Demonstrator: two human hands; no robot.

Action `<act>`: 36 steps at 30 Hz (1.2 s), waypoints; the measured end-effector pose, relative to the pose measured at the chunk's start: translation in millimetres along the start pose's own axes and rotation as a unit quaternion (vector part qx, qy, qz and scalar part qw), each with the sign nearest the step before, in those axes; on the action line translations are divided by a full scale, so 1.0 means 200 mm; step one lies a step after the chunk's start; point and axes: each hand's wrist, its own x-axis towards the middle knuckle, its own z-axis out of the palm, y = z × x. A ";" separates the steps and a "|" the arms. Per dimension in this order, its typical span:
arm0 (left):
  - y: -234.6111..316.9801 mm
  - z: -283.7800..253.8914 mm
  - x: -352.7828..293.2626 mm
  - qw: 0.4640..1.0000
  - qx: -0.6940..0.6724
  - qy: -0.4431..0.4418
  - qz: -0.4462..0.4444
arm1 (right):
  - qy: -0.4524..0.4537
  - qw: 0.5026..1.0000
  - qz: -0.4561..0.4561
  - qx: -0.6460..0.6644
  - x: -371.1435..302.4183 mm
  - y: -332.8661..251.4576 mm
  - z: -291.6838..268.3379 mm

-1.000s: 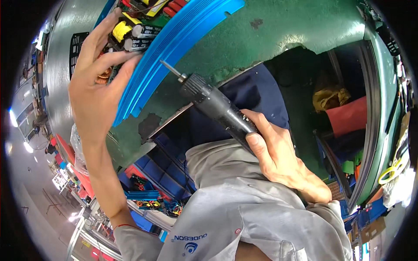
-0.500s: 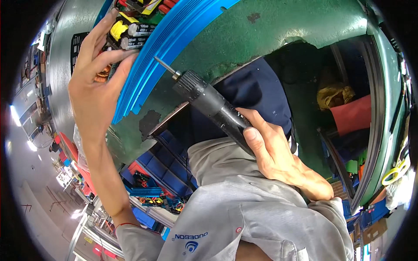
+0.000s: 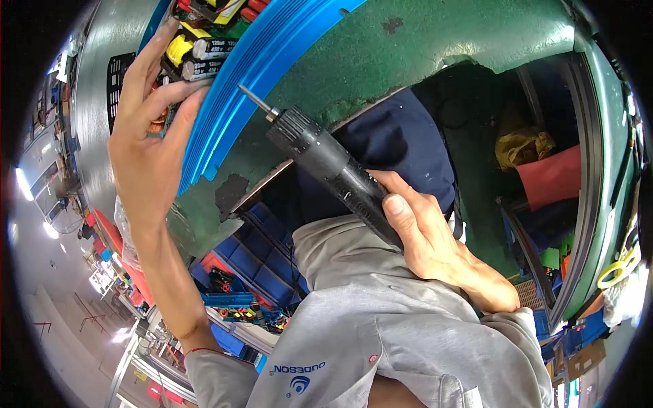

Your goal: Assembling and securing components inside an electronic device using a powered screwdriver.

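Jutting fwd-left from gripping R hand (image 3: 428, 239), blk driver (image 3: 328, 162); L hand (image 3: 148, 156) spread over blue case (image 3: 262, 51).

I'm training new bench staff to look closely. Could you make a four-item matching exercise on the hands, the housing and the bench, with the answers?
Column one
1. Left hand
2. Right hand
3. Metal housing
4. Bench top

Column two
A. Green, with dark worn patches
B. Wrapped around the rear of the black screwdriver
C. Bright blue, with ridged lines
D. Fingers spread beside the black cylindrical parts

Right pairs: 1-D; 2-B; 3-C; 4-A
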 end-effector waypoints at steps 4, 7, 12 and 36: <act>0.01 0.01 0.00 1.000 -0.005 0.011 -0.017 | -0.009 1.000 0.014 -0.002 0.01 -0.04 -0.01; 0.02 0.01 0.00 1.000 0.007 0.015 -0.007 | 0.005 1.000 -0.004 -0.028 0.00 -0.01 0.00; 0.01 0.00 0.00 1.000 -0.001 0.013 -0.010 | -0.015 1.000 0.019 -0.017 0.00 -0.05 -0.02; 0.01 0.00 0.00 1.000 -0.017 0.020 -0.011 | -0.062 0.994 0.070 0.057 0.01 -0.01 -0.05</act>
